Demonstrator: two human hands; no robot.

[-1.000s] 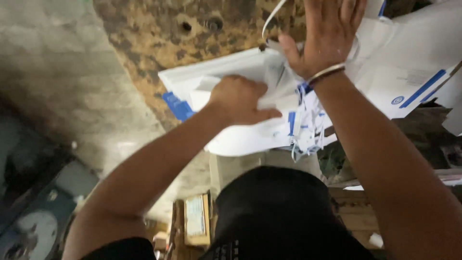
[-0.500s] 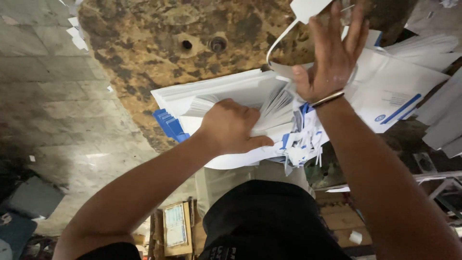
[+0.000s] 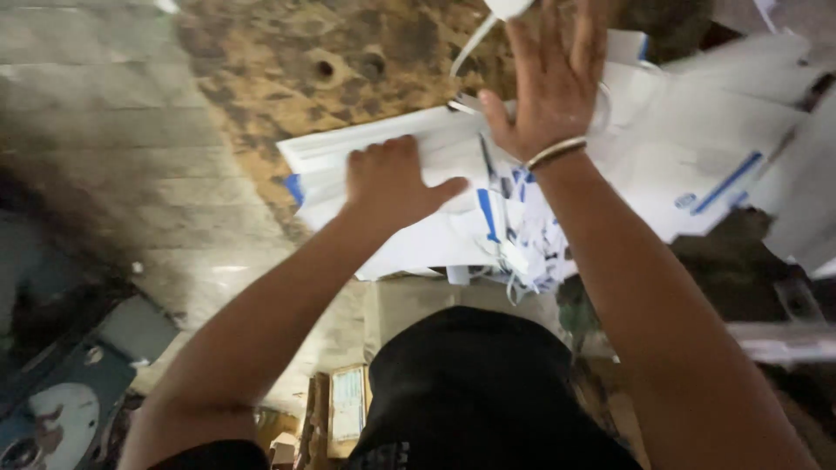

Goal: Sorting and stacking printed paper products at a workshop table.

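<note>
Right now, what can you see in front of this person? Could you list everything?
paper sheets: a loose pile, white with blue marks, across the worktop's right half
paper stack: one, white, under the left hand
worktop: one, mottled brown, two holes in it
cord: one, white, top centre
floor: grey, left side
round metal part: one, grey, bottom left
bangle: one, silver, on the right wrist
left hand: flat on the stack
right hand: fingers spread, pressing the sheets
</note>
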